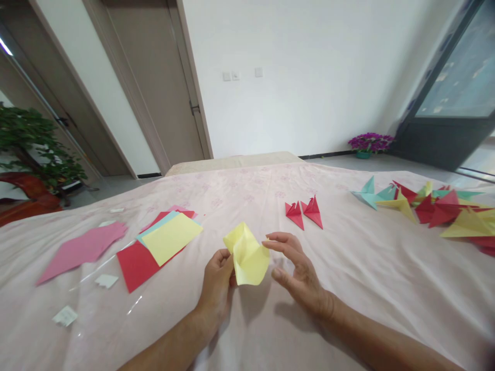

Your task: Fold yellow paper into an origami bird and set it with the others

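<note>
A partly folded yellow paper [247, 255] is held up over the pink bed sheet [240, 206]. My left hand [217, 286] pinches its lower left edge, fingers closed on it. My right hand [297, 273] curls beside the paper's right edge, with the forefinger tip touching the top right corner and the other fingers spread. Two red folded paper pieces [304, 213] lie just beyond the hands.
A stack of flat coloured sheets [162, 242] and a pink sheet [83, 250] lie at left, with small white scraps [105, 281] nearby. A heap of folded paper shapes [433, 206] sits at right. Doors, a potted plant [31, 149] and purple flowers [369, 143] stand beyond the bed.
</note>
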Motion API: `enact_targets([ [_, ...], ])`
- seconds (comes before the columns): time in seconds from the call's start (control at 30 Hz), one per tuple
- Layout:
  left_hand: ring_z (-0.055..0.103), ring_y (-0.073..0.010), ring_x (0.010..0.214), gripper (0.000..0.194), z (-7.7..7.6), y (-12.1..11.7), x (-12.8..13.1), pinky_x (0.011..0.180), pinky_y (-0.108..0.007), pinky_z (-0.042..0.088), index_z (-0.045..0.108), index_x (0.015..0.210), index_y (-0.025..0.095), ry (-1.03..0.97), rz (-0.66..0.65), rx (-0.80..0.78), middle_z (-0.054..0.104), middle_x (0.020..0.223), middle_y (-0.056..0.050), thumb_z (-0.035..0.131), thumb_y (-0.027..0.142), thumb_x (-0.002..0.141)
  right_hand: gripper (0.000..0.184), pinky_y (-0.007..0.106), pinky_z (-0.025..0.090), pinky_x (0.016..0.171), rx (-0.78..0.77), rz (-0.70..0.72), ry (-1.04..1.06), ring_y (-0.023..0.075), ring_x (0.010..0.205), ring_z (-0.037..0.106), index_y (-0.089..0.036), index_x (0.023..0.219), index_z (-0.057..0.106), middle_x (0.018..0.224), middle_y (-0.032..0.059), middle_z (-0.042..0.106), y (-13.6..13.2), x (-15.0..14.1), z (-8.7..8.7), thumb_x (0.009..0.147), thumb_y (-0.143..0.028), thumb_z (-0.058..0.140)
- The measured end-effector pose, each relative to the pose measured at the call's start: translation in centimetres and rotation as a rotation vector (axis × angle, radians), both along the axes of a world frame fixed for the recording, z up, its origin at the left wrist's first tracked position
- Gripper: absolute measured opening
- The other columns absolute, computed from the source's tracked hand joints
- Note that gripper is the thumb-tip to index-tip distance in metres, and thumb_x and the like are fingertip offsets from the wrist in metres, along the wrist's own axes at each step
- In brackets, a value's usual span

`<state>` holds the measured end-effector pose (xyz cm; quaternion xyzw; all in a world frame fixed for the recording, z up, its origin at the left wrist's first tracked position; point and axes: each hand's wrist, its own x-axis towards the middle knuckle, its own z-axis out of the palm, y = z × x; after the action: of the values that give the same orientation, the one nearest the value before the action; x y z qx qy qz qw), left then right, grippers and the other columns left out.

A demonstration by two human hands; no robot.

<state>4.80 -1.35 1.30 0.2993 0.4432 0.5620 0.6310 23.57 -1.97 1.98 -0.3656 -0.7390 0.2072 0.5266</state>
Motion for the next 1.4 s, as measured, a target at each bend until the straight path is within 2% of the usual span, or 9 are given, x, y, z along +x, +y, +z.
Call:
enact_targets([
  [0.13, 0.065, -0.014, 0.061, 0.035, -0.2, 0.1, 0.0, 0.051, -0.021, 0.046, 0.06, 0.087, 0.015, -0.002, 0.011, -0.012, 0.068, 0.072, 0.0, 0.079, 0.038, 0.069, 0.046, 0.047, 0.043, 0.099, 0.184, -0.002, -0.146, 0.0289, 0.12, 0.048, -0.028, 0.127, 0.057, 0.13, 0.0114, 0.049, -0.1, -0.1, -0.1, 0.084, -0.041, 0.066],
  [0.37, 0.069, -0.0166, 0.069, 0.035, -0.1, -0.1, 0.0, 0.058, -0.024, 0.053, 0.059, 0.091, 0.015, -0.057, -0.049, -0.043, 0.072, 0.081, -0.005, 0.079, 0.035, 0.071, 0.045, 0.044, 0.048, 0.097, 0.129, -0.112, -0.232, 0.027, 0.125, 0.046, -0.029, 0.134, 0.052, 0.142, 0.0112, 0.043, 0.7, -0.3, -0.9, 0.089, -0.033, 0.061],
  [0.5, 0.07, -0.0163, 0.072, 0.031, 0.3, 0.1, 0.1, 0.061, -0.024, 0.057, 0.062, 0.095, 0.014, -0.116, -0.005, -0.125, 0.074, 0.089, -0.009, 0.079, 0.025, 0.072, 0.047, 0.049, 0.044, 0.1, 0.208, -0.19, -0.36, 0.0292, 0.129, 0.042, -0.028, 0.133, 0.052, 0.146, 0.0109, 0.041, 0.6, -0.2, -0.5, 0.087, -0.031, 0.063],
  [0.57, 0.07, -0.0148, 0.071, 0.025, 0.5, 0.2, 0.2, 0.062, -0.023, 0.057, 0.063, 0.094, 0.013, -0.147, 0.031, -0.153, 0.074, 0.091, -0.009, 0.077, 0.02, 0.074, 0.048, 0.051, 0.04, 0.103, 0.281, -0.209, -0.426, 0.0308, 0.131, 0.04, -0.027, 0.131, 0.055, 0.145, 0.0101, 0.043, 0.3, -0.2, -0.1, 0.084, -0.025, 0.065],
  [0.67, 0.071, -0.0156, 0.074, 0.022, 0.5, 0.1, 0.5, 0.066, -0.024, 0.058, 0.063, 0.091, 0.013, -0.179, 0.038, -0.151, 0.074, 0.092, -0.009, 0.076, 0.019, 0.075, 0.044, 0.049, 0.039, 0.101, 0.338, -0.18, -0.471, 0.0306, 0.127, 0.043, -0.026, 0.123, 0.06, 0.129, 0.0072, 0.059, -0.2, -0.5, 0.3, 0.08, -0.022, 0.069],
  [0.77, 0.072, -0.0184, 0.078, 0.023, 0.5, -0.2, 0.8, 0.07, -0.027, 0.059, 0.064, 0.09, 0.013, -0.192, 0.023, -0.129, 0.074, 0.092, -0.01, 0.077, 0.022, 0.073, 0.035, 0.046, 0.041, 0.096, 0.31, -0.162, -0.429, 0.0291, 0.117, 0.051, -0.027, 0.112, 0.065, 0.103, 0.0035, 0.07, -0.2, -0.9, 0.4, 0.079, -0.026, 0.073],
  [0.9, 0.071, -0.0173, 0.076, 0.025, 0.3, -0.5, 1.0, 0.072, -0.027, 0.059, 0.063, 0.088, 0.013, -0.186, 0.041, -0.112, 0.075, 0.09, -0.01, 0.08, 0.022, 0.072, 0.022, 0.043, 0.043, 0.092, 0.233, -0.168, -0.326, 0.0259, 0.104, 0.057, -0.029, 0.101, 0.069, 0.086, 0.0009, 0.071, 0.0, -1.3, 0.4, 0.08, -0.023, 0.072],
  [1.2, 0.07, -0.0185, 0.08, 0.033, -0.3, -0.7, 1.1, 0.08, -0.033, 0.058, 0.062, 0.087, 0.014, -0.155, 0.02, -0.077, 0.074, 0.091, -0.01, 0.083, 0.03, 0.068, 0.01, 0.043, 0.042, 0.088, 0.132, -0.212, -0.215, 0.0259, 0.103, 0.058, -0.031, 0.09, 0.073, 0.077, 0.0003, 0.072, 0.9, -1.0, -0.8, 0.086, -0.024, 0.068],
  [1.4, 0.07, -0.0186, 0.081, 0.033, -0.3, -0.9, 1.2, 0.081, -0.034, 0.057, 0.063, 0.086, 0.014, -0.154, -0.037, -0.058, 0.073, 0.089, -0.009, 0.083, 0.031, 0.068, 0.019, 0.042, 0.043, 0.086, 0.154, -0.268, -0.163, 0.0259, 0.101, 0.059, -0.03, 0.096, 0.071, 0.085, 0.0009, 0.074, 1.2, -0.8, -1.0, 0.08, -0.02, 0.073],
])
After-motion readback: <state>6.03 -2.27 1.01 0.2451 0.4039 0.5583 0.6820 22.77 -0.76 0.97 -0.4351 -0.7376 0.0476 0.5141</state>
